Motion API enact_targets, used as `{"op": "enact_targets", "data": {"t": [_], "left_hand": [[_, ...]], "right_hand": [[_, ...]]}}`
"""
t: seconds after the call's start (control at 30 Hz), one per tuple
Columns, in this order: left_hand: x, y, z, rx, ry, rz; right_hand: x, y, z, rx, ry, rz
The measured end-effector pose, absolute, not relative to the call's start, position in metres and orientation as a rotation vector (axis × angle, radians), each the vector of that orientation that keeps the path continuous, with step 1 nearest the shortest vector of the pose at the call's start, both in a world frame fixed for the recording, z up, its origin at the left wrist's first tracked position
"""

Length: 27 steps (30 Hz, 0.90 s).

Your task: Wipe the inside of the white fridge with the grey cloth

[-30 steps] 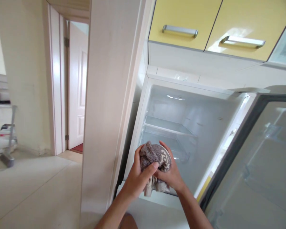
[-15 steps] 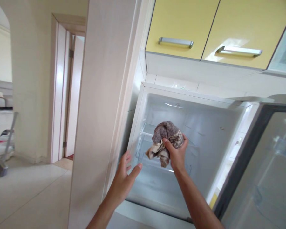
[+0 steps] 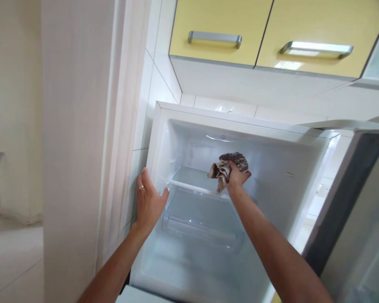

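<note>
A crumpled brown-and-cream patterned cloth (image 3: 221, 170) is bunched in my right hand (image 3: 238, 176), whose fingers are closed around it. That hand reaches inside the open fridge (image 3: 271, 210), above the level of the upper glass shelf (image 3: 192, 178). My left hand (image 3: 150, 200) rests at the left edge of the fridge body, thumb and fingers apart, holding nothing; a ring shows on one finger. Below the shelf sits a clear drawer (image 3: 202, 231) inside the fridge.
The fridge door (image 3: 356, 219) stands swung out at the right. Yellow wall cabinets (image 3: 221, 21) with metal handles hang above. A pale door frame (image 3: 78, 126) rises close on the left, beside white tiles (image 3: 142, 126).
My right hand has carried the cloth deeper into the fridge. My left hand has moved up and onto the fridge's left edge. The view has shifted right and closer.
</note>
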State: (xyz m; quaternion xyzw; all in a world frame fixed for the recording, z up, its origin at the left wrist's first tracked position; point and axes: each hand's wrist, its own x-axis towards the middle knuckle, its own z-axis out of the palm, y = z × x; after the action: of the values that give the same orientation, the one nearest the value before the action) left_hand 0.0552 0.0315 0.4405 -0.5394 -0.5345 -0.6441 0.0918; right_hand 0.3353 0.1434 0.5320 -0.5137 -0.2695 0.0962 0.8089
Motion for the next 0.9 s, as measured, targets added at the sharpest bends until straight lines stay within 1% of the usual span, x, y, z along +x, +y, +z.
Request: {"op": "enact_targets", "data": {"t": [0.17,0.33,0.47,0.7,0.8,0.9], "left_hand": [[0.058,0.053,0.456,-1.363,-1.723,-1.896],[0.053,0.063,0.451,-1.201,-1.803,-1.819],[0.047,0.068,0.442,-1.179,-1.718,-1.837],[0.043,0.074,0.430,-1.101,-1.670,-1.910],[0.043,0.073,0.430,-1.100,-1.694,-1.926],[0.043,0.071,0.431,-1.107,-1.719,-1.941]], "right_hand": [[0.344,0.191,0.523,-1.268,-0.533,0.206],[0.339,0.219,0.522,-1.389,-0.592,0.097],[0.347,0.236,0.535,-1.439,-0.623,0.002],[0.382,0.262,0.564,-1.476,-0.636,-0.048],[0.376,0.278,0.572,-1.496,-0.637,-0.040],[0.348,0.295,0.578,-1.495,-0.703,-0.073]]}}
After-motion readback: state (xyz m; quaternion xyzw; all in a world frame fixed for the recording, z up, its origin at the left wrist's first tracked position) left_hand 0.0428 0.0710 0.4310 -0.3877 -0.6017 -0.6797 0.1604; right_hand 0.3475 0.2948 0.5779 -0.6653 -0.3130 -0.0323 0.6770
